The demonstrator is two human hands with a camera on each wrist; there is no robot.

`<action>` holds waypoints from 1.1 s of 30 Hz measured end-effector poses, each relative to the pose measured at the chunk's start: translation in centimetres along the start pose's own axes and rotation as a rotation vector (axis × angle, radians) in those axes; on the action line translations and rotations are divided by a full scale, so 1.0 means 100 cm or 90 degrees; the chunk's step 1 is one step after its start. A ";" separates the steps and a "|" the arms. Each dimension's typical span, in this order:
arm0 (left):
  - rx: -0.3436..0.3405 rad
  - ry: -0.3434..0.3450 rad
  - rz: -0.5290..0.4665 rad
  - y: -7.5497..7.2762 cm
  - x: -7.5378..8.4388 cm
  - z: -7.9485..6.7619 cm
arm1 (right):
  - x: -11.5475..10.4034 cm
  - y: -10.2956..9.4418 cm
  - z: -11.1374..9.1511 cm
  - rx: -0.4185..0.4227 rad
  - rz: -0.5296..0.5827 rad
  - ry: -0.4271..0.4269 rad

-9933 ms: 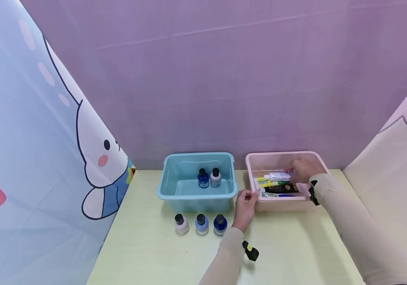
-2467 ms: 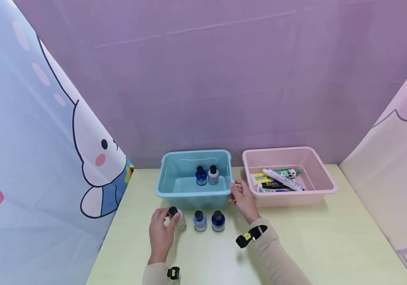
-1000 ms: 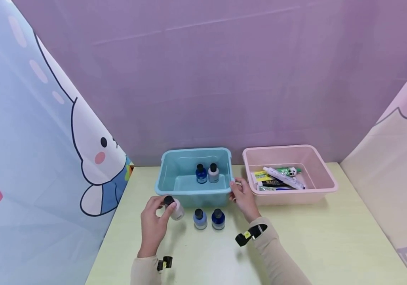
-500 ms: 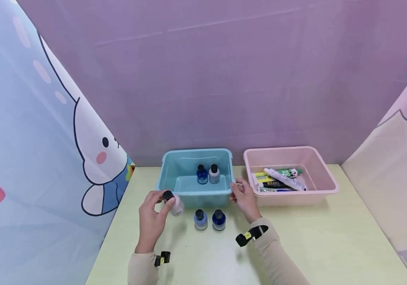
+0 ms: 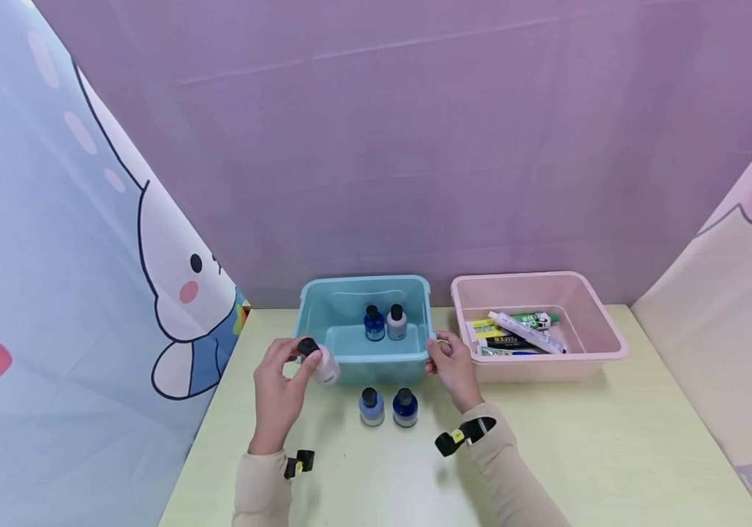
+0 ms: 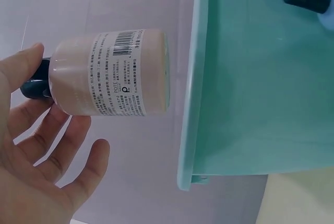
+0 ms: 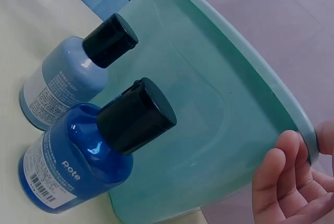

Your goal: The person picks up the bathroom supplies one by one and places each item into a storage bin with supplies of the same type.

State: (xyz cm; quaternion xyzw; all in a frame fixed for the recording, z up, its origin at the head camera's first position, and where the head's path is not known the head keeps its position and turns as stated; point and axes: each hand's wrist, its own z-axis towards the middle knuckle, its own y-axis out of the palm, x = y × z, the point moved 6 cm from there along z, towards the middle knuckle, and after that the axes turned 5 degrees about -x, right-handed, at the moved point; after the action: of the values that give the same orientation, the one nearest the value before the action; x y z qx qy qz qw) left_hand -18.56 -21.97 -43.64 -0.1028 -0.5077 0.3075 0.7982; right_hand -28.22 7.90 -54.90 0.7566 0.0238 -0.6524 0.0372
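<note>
My left hand pinches the black cap of a small pale pink bottle, lifted and tilted at the front left of the teal bin. In the left wrist view the printed label faces the camera, and the bottle's base points at the bin's rim. With thumb and fingers my right hand grips that bin's front right corner. Inside the bin stand a dark blue bottle and a pale pink one. Before it stand a light blue bottle and another dark blue bottle.
To the right is a pink bin holding several tubes, a white one lying across the others. Both bins stand near the back of the pale yellow table, against a purple cloth. Printed cloths hang at both sides.
My right hand has left the pink bin and taken the teal one's corner. The left hand has let go of the pink bin, gripped the leftmost bottle and raised it toward the teal rim.
</note>
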 end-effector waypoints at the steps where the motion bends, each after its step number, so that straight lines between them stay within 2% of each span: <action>1: 0.002 0.002 0.001 0.000 0.000 0.001 | 0.000 0.000 0.000 0.002 -0.002 0.002; 9: 0.000 0.030 -0.001 0.003 0.005 0.018 | 0.002 0.000 -0.001 0.003 -0.006 0.012; 13: -0.010 0.011 0.013 0.006 0.004 0.029 | 0.002 0.000 -0.002 0.001 -0.003 0.014; 18: -0.033 -0.031 0.061 0.011 0.001 0.042 | 0.002 0.001 -0.002 -0.002 0.001 0.019; 22: -0.055 -0.046 0.086 0.014 -0.001 0.052 | 0.003 0.002 -0.001 -0.003 -0.002 0.025; 27: -0.086 -0.051 0.105 0.017 -0.003 0.062 | 0.002 0.001 0.000 -0.002 -0.005 0.026; 33: -0.110 -0.032 0.133 0.021 -0.006 0.076 | 0.001 0.001 -0.001 -0.003 0.001 0.023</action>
State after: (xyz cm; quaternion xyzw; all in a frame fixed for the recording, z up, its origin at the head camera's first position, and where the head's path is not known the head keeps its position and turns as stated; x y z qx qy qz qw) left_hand -26.17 -21.77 -41.62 -0.2161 -0.5388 0.3466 0.7368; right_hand -28.09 7.85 -54.95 0.7681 0.0255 -0.6386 0.0392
